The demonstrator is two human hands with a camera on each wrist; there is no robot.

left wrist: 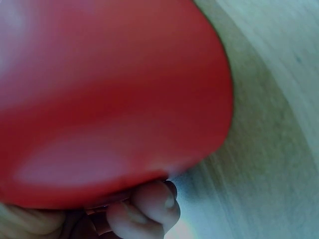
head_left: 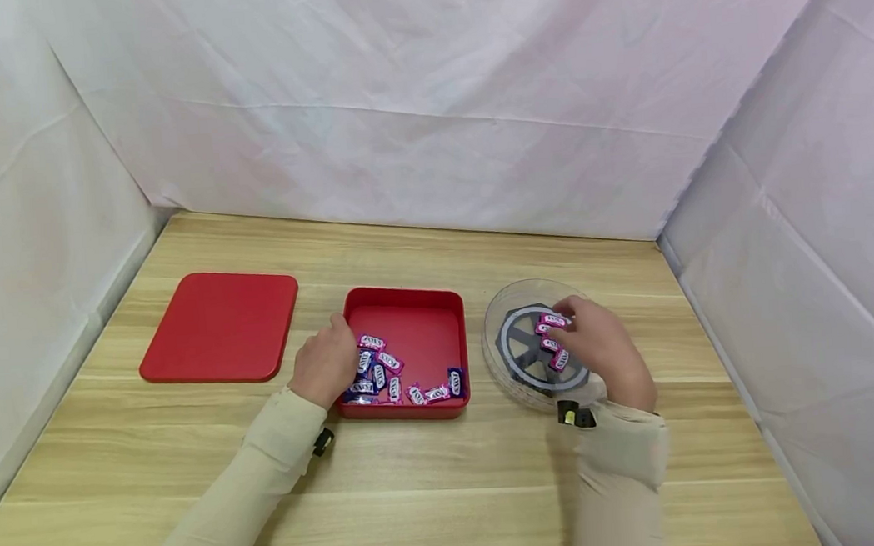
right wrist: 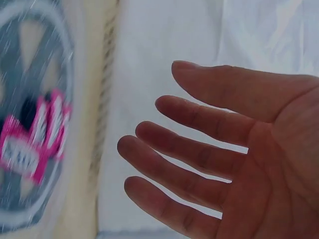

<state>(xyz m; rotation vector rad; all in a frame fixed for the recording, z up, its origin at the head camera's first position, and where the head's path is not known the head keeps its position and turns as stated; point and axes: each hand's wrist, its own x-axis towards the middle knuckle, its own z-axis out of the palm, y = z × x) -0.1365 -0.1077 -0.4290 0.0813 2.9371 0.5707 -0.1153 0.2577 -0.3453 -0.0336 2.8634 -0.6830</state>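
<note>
My left hand (head_left: 327,361) grips the left wall of a square red box (head_left: 419,324). Wrapped candies, some pink and some dark blue, lie along the left and front of the box; one is a pink candy (head_left: 391,361). In the left wrist view, curled fingers (left wrist: 149,206) meet the edge of the red box (left wrist: 124,99). Over the right side of a round clear dish (head_left: 497,368) hovers my right hand (head_left: 607,350). Several pink candies (right wrist: 22,154) lie in that dish. The right wrist view shows the spread fingers (right wrist: 194,144) holding nothing.
A flat red lid (head_left: 221,326) lies on the wooden table (head_left: 436,507), left of the box. White cloth (head_left: 411,99) walls in the back and both sides. Inside the dish, a dark wheel-like pattern (head_left: 522,347) shows.
</note>
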